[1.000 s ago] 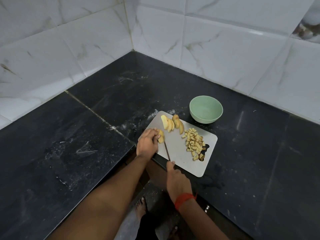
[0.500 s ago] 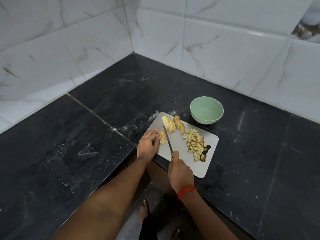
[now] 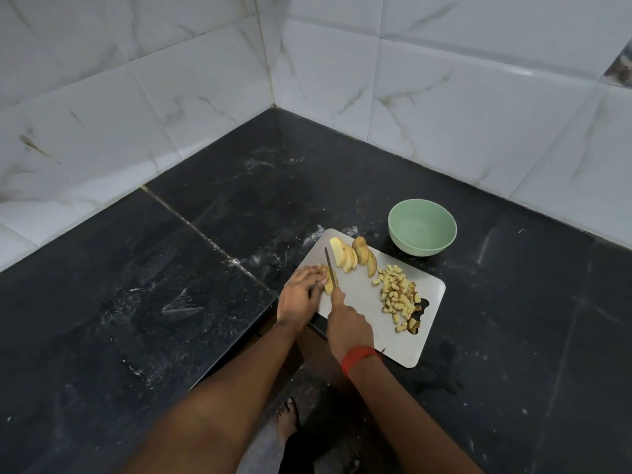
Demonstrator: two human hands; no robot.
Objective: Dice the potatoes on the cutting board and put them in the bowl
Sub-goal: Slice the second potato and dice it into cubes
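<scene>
A grey cutting board (image 3: 362, 299) lies at the counter's inner corner edge. My left hand (image 3: 301, 294) holds down a small stack of potato slices (image 3: 327, 283) at the board's left side. My right hand (image 3: 347, 325) grips a knife (image 3: 331, 266) whose blade runs along the right side of that stack. More potato slices (image 3: 345, 255) and skin-on pieces (image 3: 366, 256) lean at the board's far end. A pile of diced potato (image 3: 398, 295) sits on the right half. The pale green bowl (image 3: 422, 231) stands just beyond the board and looks empty.
The black stone counter (image 3: 171, 302) forms an L around the corner, backed by white marbled wall tiles (image 3: 444, 80). The board overhangs the counter's inner edge. A bare foot (image 3: 287, 419) shows on the floor below, between my arms.
The knife has moved forward along the board; its tip now reaches up beside the leaning slices. My right hand followed it forward. My left hand stayed on the potato stack.
</scene>
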